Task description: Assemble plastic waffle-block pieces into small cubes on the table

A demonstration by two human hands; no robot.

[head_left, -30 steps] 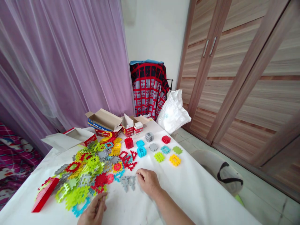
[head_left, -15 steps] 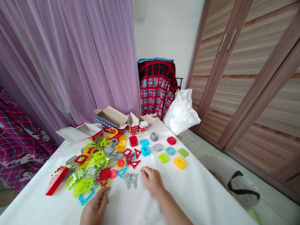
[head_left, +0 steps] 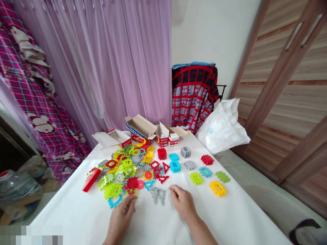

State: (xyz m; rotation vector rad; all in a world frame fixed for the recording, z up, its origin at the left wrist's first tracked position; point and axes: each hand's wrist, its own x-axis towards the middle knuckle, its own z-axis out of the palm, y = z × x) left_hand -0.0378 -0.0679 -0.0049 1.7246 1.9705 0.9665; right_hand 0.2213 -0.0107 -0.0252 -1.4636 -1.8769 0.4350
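Observation:
My left hand (head_left: 123, 211) rests on the table with its fingers curled together, just in front of the pile of interlocking plastic pieces (head_left: 125, 168). No piece shows in it. My right hand (head_left: 184, 201) lies on the cloth with thumb and fingers closed, and nothing shows in that one either. Between the hands sit grey pointed pieces (head_left: 158, 195), apart from both. A blue curved piece (head_left: 114, 201) lies left of my left hand. Beyond my right hand are a red cube (head_left: 161, 153), blue pieces (head_left: 175, 166), a lime square (head_left: 196, 178) and a yellow square frame (head_left: 218, 188).
Opened cardboard boxes (head_left: 141, 127) stand along the back edge. A red box lid or tray (head_left: 91, 180) leans at the pile's left. At the right back corner hangs a white plastic bag (head_left: 222, 127). Grey stacked pieces (head_left: 185, 152) and a red piece (head_left: 207, 160) lie toward the right.
The whole scene has shifted right in view as my head turned left. Both hands keep nearly the same place on the table, and the pieces have not visibly moved.

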